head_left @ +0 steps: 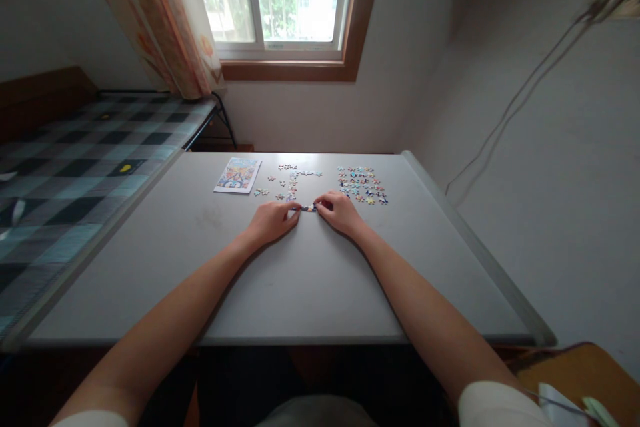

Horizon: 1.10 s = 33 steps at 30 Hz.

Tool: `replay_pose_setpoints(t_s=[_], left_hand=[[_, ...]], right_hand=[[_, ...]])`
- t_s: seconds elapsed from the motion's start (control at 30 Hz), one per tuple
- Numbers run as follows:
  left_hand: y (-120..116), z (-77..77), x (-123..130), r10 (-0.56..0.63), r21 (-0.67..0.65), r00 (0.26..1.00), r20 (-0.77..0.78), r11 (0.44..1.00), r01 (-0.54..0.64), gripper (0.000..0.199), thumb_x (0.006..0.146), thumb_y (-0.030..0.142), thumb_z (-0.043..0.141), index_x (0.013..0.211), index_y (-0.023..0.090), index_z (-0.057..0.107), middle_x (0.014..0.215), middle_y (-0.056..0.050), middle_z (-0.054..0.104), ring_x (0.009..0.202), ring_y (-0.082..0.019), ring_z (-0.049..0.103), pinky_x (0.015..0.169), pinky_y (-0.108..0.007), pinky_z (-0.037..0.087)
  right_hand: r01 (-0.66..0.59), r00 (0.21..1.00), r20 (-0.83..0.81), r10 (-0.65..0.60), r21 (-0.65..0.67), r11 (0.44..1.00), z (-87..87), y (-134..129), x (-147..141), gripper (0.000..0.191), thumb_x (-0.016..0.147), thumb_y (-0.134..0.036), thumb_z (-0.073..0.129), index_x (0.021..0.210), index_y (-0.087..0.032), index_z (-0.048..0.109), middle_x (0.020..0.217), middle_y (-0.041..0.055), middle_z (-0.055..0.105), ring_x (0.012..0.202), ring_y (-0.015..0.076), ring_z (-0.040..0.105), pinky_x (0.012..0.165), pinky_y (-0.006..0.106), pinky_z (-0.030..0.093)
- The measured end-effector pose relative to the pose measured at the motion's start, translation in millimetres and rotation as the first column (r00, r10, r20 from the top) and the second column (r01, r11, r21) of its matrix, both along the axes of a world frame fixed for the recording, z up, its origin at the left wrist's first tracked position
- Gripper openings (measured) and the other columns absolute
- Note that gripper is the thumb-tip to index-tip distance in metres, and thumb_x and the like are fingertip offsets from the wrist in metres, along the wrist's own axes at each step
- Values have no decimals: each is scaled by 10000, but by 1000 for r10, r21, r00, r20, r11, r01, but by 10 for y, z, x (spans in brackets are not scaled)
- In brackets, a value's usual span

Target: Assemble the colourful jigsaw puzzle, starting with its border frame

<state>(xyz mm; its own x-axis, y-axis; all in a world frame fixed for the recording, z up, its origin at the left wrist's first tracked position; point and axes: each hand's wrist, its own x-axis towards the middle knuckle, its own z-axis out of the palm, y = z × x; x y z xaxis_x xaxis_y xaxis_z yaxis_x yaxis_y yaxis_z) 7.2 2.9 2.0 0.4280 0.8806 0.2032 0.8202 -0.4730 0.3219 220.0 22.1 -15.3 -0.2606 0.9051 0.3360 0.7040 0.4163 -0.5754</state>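
Note:
A short dark strip of joined puzzle pieces (309, 209) lies on the grey-white table (300, 280). My left hand (273, 221) is closed on the strip's left end, fingertips and thumb together. At its right end, my right hand (339, 211) pinches the strip the same way. Behind the strip, a partly joined puzzle edge (293, 185) runs away from me and turns right along its far end. Loose pieces (261, 193) lie to the left of this edge. Rows of several more pieces (360, 181) are spread beyond my right hand.
A printed picture card (237, 175) lies at the back left of the table. A bed with a checked cover (100, 147) stands along the left side. At the lower right is a wooden seat (585, 373) with items on it.

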Motion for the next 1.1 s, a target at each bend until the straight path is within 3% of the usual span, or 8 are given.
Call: replay_pose_setpoints(t_s=[1.1], left_hand=[[14, -21, -2, -2, 5, 1000, -10, 1000, 2, 295, 882, 361, 501, 1084, 277, 700, 627, 15, 634, 569, -141, 558, 568, -231, 340]], right_hand=[[-6, 1000, -4, 6, -3, 1000, -4, 0, 4, 151, 822, -221, 588, 864, -198, 731, 755, 25, 607, 739, 147, 540, 738, 272, 409]])
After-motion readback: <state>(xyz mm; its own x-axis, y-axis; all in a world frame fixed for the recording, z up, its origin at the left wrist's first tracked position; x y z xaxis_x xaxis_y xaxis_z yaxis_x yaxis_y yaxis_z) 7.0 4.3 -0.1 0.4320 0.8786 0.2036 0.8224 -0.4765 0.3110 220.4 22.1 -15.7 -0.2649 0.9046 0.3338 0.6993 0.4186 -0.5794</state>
